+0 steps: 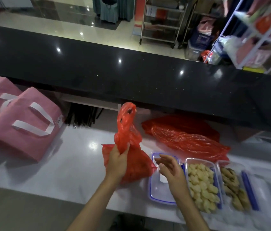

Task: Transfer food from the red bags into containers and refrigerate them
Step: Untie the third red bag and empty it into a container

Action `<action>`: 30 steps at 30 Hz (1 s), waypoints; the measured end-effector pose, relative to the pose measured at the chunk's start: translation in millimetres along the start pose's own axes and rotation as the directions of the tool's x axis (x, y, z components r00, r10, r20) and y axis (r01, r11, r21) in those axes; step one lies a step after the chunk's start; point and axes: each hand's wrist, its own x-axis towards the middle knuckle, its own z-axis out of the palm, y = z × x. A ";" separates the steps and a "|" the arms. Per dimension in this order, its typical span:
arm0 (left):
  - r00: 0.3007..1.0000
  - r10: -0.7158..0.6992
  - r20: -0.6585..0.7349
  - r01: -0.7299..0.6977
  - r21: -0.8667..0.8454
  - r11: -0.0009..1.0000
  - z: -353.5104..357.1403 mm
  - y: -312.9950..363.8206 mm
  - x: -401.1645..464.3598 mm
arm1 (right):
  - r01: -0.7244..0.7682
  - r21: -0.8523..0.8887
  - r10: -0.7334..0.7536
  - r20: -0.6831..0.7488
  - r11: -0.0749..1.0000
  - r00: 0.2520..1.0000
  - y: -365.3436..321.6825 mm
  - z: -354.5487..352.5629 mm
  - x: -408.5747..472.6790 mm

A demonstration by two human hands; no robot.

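I see the red bag [131, 157] in the middle of the frame, crinkly and shiny, bulging at the bottom. My left hand [117, 161] grips its twisted neck. If that grip slips, I think the food spills on the counter [74, 164]. My right hand [169, 165] hangs with fingers spread, holding nothing, over the empty box [156, 192] at lower right.

A bulging red bag [136, 164] stands gathered at its neck beside an empty clear container [158, 190].
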 end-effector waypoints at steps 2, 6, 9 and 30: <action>0.999 0.024 0.025 -0.022 -0.080 0.997 4.0 20.5 -12.0 | -0.043 -0.007 0.043 -0.055 0.999 0.998 9.6 -7.2 -9.0; 0.979 0.045 0.196 -0.011 -0.173 0.985 24.3 45.0 -30.2 | -0.087 -0.029 0.083 -0.124 0.996 0.989 19.4 -29.6 -37.8; 0.959 0.012 0.282 0.043 -0.187 0.981 50.1 49.2 -38.3 | -0.111 -0.069 0.105 -0.082 0.991 0.991 18.6 -45.6 -60.5; 0.899 -0.202 0.390 0.317 -0.258 0.913 337.1 17.2 -198.8 | -0.009 -0.387 -0.148 -0.373 0.922 0.916 60.1 -329.9 -141.8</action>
